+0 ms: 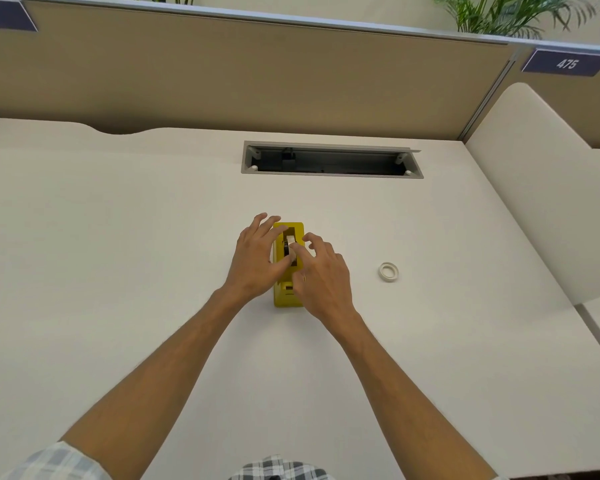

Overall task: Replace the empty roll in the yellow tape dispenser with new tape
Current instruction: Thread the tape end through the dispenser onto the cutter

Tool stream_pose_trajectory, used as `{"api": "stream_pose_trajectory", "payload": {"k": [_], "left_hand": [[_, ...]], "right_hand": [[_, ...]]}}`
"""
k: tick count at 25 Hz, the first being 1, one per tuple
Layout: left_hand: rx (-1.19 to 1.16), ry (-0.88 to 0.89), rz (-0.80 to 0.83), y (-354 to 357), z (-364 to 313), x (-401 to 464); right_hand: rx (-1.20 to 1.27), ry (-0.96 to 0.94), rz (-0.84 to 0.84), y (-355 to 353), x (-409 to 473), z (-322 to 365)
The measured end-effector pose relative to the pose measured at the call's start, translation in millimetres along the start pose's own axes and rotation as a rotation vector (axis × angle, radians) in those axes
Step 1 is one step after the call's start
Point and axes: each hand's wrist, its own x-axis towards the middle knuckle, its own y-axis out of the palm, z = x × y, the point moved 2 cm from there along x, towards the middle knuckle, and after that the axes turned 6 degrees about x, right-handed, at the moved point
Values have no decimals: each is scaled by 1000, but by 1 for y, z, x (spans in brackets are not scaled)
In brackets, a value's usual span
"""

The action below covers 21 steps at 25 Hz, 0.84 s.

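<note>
Right grip: right hand (pixel 321 271) over the dispenser's right side, thumb and forefinger pinching the white roll (pixel 290 244) that sits in the slot; other fingers loosely curled above.
Left grip: left hand (pixel 257 258) against the dispenser's left side, fingers spread, thumb reaching in toward the roll; whether it actually clamps anything, cannot tell.
Dispenser: one, yellow (pixel 287 296), upright on the bench, long axis running away from the person; near end shows below the hands, far end above them.
Roll in slot: white, on a dark hub; partly hidden by fingers.
Second roll: one small white ring (pixel 388 271), lying flat on the bench, well apart to the right of the dispenser.
Bench: off-white (pixel 118 237).
Cable slot: one grey-framed opening (pixel 329 160) in the bench beyond the dispenser, lid open.
Writing: "475" on a dark tag (pixel 566 63) on the partition at upper right; a second dark tag (pixel 4 15) at upper left, unreadable.
Count: two hands, one dispenser, two rolls, two tags.
</note>
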Motion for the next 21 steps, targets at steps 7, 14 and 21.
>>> {"api": "stream_pose_trajectory", "payload": {"k": [7, 14, 21], "left_hand": [[-4, 13, 46, 1, 1, 1], [-32, 2, 40, 0, 0, -2], [-27, 15, 88, 3, 1, 1]], "right_hand": [[-5, -6, -2, 0, -1, -1], [-10, -8, 2, 0, -2, 0], [-9, -11, -9, 0, -1, -1]]}}
